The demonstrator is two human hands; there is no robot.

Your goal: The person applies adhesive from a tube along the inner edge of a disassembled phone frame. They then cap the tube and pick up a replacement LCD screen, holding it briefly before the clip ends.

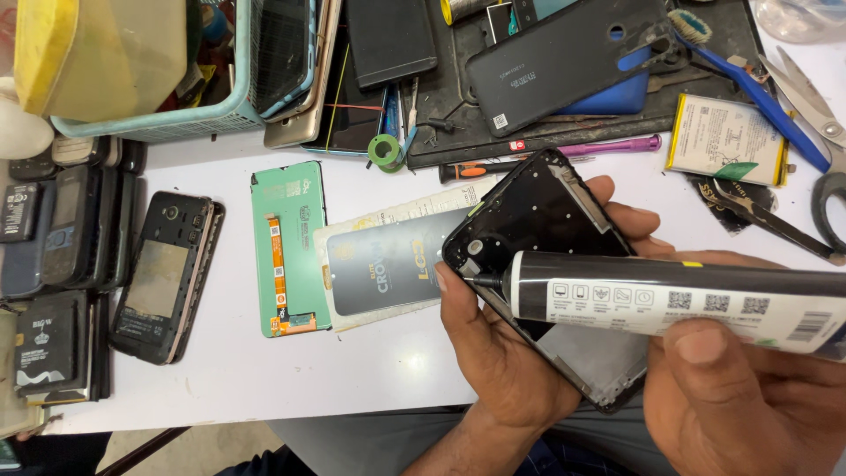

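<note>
Item: one black phone frame [538, 231], held tilted above the near edge of the white table [352, 370]. It is gripped by the left hand [502, 353], closed round its edges, thumb on the left rim and fingers curled behind the far side.

Item: one glue tube [679, 300], black with a white label, laid across the frame's lower half. It is clasped by the right hand [749, 397], closed round the tube's body; the fine nozzle is set at the frame's left edge, beside the thumb.

Handling, as judged: the frame is taken to be light, thin and rigid but easily bent or cracked, so it is best held by the rim, not the middle. The tube is judged soft and squeezable.

Left of the frame: one packaged screen [388, 264], one green-backed display panel [286, 247], one opened phone [167, 273], and a stack of old phones beyond, number not countable.

Beyond the frame: one black back cover [564, 62], one purple tool [608, 145].

Right of the frame: one battery [727, 139], one pair of scissors [811, 97], one blue toothbrush [749, 84].
</note>
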